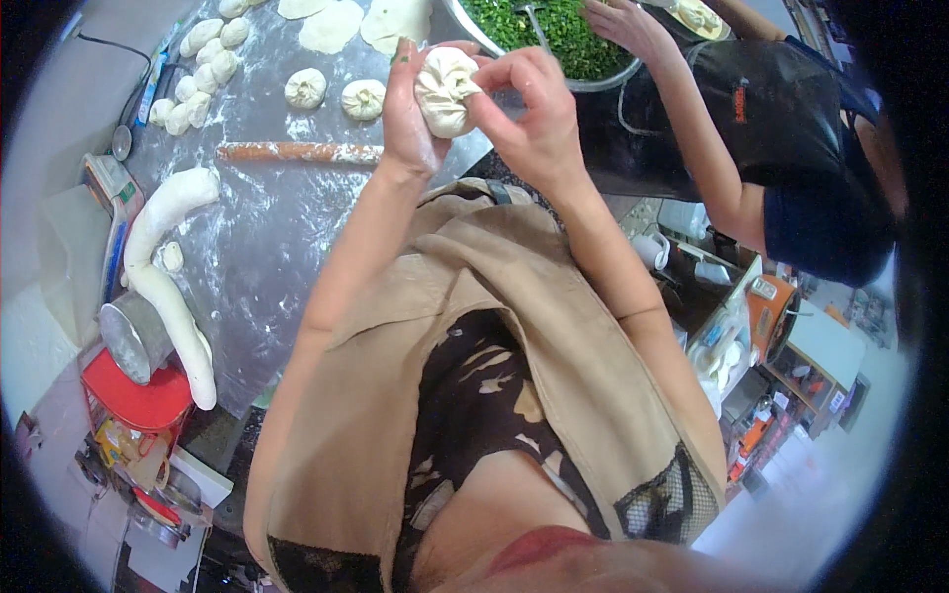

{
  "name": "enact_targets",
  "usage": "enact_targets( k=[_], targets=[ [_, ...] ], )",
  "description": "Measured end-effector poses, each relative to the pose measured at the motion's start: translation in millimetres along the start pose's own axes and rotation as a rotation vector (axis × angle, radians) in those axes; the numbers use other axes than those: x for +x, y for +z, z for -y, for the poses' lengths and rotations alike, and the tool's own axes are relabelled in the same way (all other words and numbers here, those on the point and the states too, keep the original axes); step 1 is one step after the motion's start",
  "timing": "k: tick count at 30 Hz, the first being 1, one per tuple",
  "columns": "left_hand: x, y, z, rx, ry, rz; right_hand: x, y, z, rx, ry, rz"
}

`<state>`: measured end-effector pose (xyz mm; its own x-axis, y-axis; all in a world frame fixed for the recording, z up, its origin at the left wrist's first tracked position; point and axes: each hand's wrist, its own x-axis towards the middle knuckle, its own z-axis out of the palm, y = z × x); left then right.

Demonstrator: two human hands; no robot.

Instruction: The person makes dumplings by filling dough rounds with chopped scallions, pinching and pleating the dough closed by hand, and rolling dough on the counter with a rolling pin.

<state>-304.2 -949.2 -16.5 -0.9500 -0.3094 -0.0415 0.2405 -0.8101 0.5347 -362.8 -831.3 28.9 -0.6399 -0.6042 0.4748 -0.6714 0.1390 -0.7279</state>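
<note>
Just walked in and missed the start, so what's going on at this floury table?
A person holds a stuffed bun in the left hand while the right hand pinches its pleated top. Two finished buns and a rolling pin lie on the table. A co-worker's hand reaches into the bowl of chopped greens.

A dark, flour-dusted worktable fills the area from ten to twelve o'clock. At eight o'clock stands a red stool. At four o'clock, cluttered shelves stand over pale floor.
</note>
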Motion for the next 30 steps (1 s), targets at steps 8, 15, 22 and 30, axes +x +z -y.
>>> enact_targets(
  k=[8, 15, 22, 30],
  targets=[
    [-26.6, -7.6, -18.1, 0.116, -0.217, -0.001, -15.0, 0.0, 19.3, -0.214, -0.391, 0.099],
    [-43.3, -9.5, -38.8, 0.188, -0.283, -0.008, -12.2, 6.0, 43.1, -0.247, -0.502, 0.218],
    [-59.3, -22.9, -65.6, 0.413, -0.36, 0.076, -2.8, 18.7, 63.7, -0.274, -0.575, 0.351],
    [-79.3, -36.0, -100.4, 0.612, -0.462, 0.152, 7.4, 42.3, 83.1, -0.29, -0.749, 0.46]
  ],
)
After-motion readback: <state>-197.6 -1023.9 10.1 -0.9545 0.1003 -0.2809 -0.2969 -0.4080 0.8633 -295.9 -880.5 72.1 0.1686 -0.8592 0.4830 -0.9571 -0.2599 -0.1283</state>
